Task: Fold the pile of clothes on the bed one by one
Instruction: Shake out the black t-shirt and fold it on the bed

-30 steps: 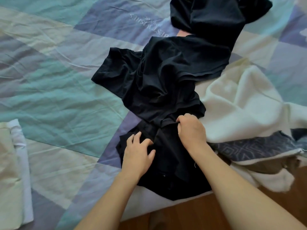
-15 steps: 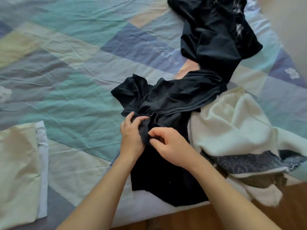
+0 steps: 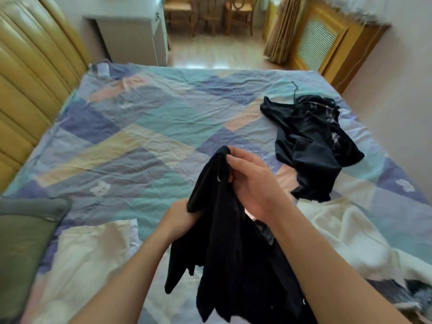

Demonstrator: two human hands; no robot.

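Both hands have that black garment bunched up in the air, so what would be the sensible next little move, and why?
Probably draw the hands apart to open it out: the right hand and left hand grip the crumpled black garment close together, so it hangs bunched.

We see the bed (image 3: 149,127) under a patchwork sheet, with a crumpled black garment (image 3: 308,146) lying toward its right side, a cream blanket (image 3: 346,230) at the near right, and a folded cream cloth (image 3: 88,249) beside a grey-green pillow (image 3: 25,232) at the near left.
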